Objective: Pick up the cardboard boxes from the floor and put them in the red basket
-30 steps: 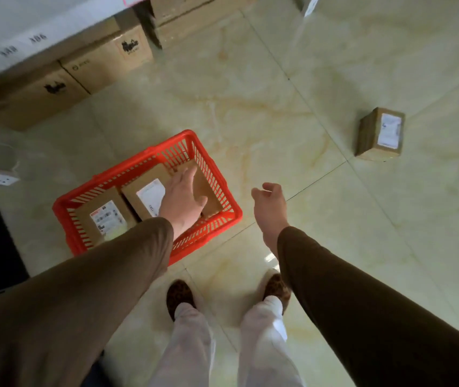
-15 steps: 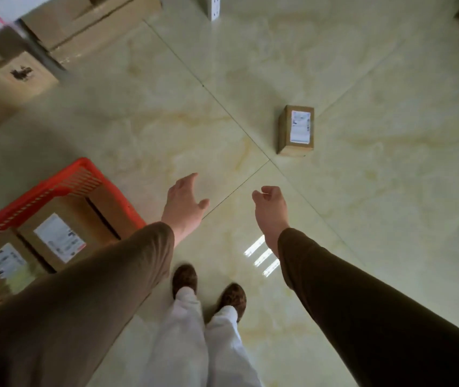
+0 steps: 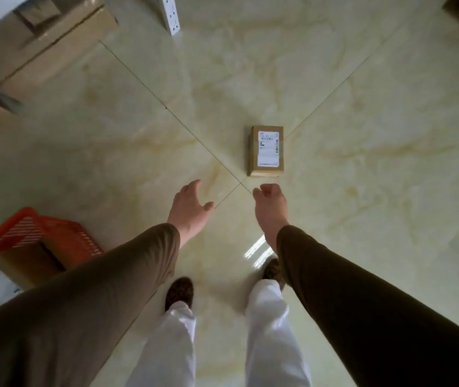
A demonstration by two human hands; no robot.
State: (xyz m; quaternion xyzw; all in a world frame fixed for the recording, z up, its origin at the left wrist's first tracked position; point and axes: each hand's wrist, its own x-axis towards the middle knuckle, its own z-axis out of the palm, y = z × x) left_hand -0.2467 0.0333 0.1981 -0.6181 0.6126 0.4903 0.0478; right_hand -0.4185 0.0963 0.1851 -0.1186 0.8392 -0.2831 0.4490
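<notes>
A small cardboard box with a white label on top lies on the tiled floor straight ahead, just beyond both hands. My left hand is stretched forward with fingers apart and holds nothing. My right hand reaches toward the box with its fingers curled loosely, also holding nothing, a short way short of the box. The red basket sits at the lower left, partly hidden by my left sleeve. Inside it lies a labelled cardboard box.
Large cardboard cartons are stacked along the upper left. A white power strip lies on the floor at the top. My feet in dark patterned shoes stand below the hands. Glossy tiles spread to the right.
My left hand has left the basket. The view has swung right, so the basket slid to the lower left and the floor box now lies centred just ahead of both hands.
</notes>
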